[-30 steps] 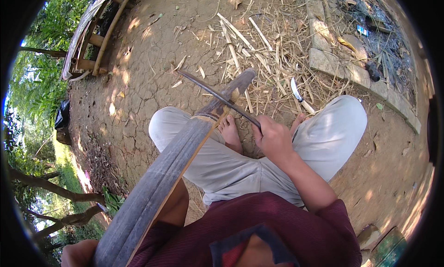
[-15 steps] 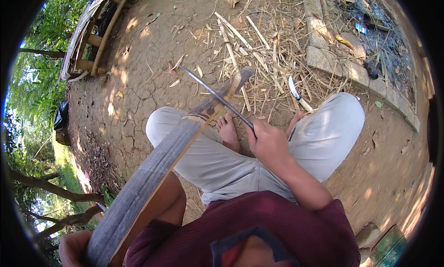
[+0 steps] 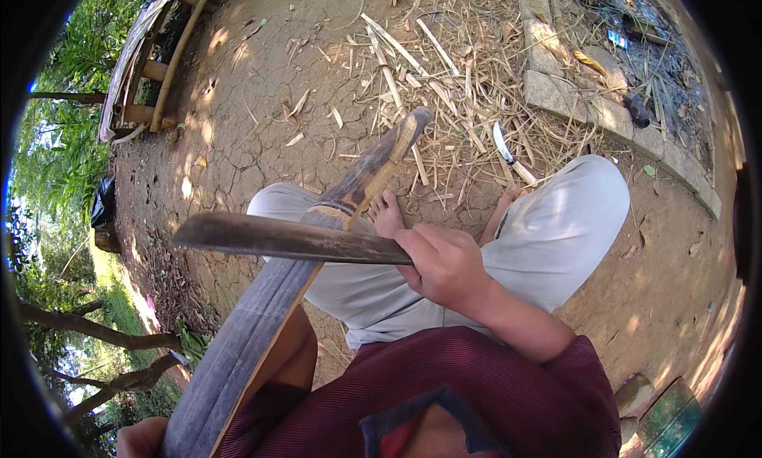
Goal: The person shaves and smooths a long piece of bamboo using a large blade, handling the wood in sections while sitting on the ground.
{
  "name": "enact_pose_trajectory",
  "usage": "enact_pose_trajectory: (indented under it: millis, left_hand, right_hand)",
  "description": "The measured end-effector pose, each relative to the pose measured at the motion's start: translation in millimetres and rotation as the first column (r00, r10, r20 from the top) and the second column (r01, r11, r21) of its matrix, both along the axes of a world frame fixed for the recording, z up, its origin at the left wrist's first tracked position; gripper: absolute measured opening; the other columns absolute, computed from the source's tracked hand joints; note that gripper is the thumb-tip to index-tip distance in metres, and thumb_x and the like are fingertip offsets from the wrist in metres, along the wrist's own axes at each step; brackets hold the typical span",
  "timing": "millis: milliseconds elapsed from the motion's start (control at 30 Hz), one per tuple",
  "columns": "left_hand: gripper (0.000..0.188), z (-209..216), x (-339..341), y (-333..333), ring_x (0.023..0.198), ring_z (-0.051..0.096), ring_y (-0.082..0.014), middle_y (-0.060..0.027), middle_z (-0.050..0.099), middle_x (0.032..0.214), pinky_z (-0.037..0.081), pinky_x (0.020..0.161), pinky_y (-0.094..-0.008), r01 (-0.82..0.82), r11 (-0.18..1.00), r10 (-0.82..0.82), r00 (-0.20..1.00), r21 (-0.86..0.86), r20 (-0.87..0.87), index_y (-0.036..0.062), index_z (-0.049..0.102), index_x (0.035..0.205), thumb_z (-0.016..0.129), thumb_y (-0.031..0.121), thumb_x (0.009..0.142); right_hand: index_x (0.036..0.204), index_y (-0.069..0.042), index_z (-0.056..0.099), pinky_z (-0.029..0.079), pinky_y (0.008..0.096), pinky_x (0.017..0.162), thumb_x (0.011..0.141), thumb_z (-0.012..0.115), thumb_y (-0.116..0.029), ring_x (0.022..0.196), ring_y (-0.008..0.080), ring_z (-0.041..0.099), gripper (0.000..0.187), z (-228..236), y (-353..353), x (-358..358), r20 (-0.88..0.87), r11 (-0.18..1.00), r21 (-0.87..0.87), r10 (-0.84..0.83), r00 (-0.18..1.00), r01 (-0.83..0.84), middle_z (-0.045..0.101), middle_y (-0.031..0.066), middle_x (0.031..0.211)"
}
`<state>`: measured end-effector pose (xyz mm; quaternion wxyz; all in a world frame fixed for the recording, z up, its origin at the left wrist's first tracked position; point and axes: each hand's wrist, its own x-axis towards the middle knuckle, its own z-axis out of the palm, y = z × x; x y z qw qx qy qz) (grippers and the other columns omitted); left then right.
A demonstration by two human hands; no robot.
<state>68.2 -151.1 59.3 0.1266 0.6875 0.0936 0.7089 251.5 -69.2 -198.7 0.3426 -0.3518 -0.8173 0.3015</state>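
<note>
Crossing wood (image 3: 258, 323), blade (image 3: 294, 240); beyond, strips (image 3: 394, 44), knife (image 3: 511, 161).

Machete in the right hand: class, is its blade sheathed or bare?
Bare. The machete shows its dark blade from the right hand to its tip, uncovered.

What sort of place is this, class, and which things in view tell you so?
Probably an outdoor yard serving as a work spot: cracked bare earth for a floor, green foliage along the left, and pale strips scattered on the ground ahead.
</note>
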Motion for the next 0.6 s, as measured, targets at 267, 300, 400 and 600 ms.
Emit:
enact_pose_trajectory:
  millis: [267, 300, 400, 600]
  left_hand:
    - [0.015, -8, -6, 4, 0.051, 0.051, -0.0019, 0.0105, 0.052, 0.061, 0.046, 0.054, -0.0208, -0.014, 1.000, 0.014, 1.000, -0.019, 0.010, 0.0116, 0.045, 0.098, 0.056, 0.021, 0.099]
    - [0.015, -9, -4, 6, 0.051, 0.051, -0.0019, 0.0105, 0.052, 0.061, 0.046, 0.054, -0.0208, 0.001, 1.000, -0.001, 1.000, -0.001, 0.011, 0.0116, 0.045, 0.098, 0.056, 0.021, 0.099]
    - [0.014, -12, -1, 11, 0.051, 0.051, -0.0018, 0.0105, 0.052, 0.061, 0.046, 0.054, -0.0208, 0.013, 0.999, -0.013, 1.000, -0.033, -0.002, 0.0115, 0.045, 0.098, 0.056, 0.021, 0.099]
    - [0.014, -18, 4, 20, 0.051, 0.052, -0.0018, 0.0106, 0.052, 0.061, 0.046, 0.054, -0.0207, 0.007, 0.999, -0.009, 0.999, -0.049, -0.048, 0.0114, 0.045, 0.099, 0.055, 0.020, 0.099]
  right_hand:
    - [0.087, -0.002, 0.061, 0.053, 0.0450, 0.055, 0.094, 0.063, -0.019, 0.064, 0.0355, 0.066, 0.019, -27, 16, -2, 0.178, 0.984, -0.164, -0.037, 0.983, 0.067, 0.066, 0.0191, 0.076]
    - [0.087, 0.000, 0.061, 0.052, 0.0463, 0.055, 0.094, 0.064, -0.017, 0.063, 0.0376, 0.065, 0.019, -6, 13, -4, 0.061, 0.992, -0.125, -0.001, 0.998, 0.009, 0.065, 0.0196, 0.074]
    - [0.089, -0.001, 0.061, 0.053, 0.0451, 0.056, 0.091, 0.066, -0.017, 0.064, 0.0361, 0.066, 0.017, -5, 10, -6, 0.114, 0.992, -0.123, 0.019, 0.993, -0.005, 0.066, 0.0179, 0.076]
    - [0.093, -0.004, 0.063, 0.055, 0.0421, 0.055, 0.090, 0.067, -0.021, 0.068, 0.0311, 0.069, 0.018, -72, 27, -11, 0.266, 0.974, -0.177, -0.088, 0.960, 0.139, 0.069, 0.0156, 0.084]
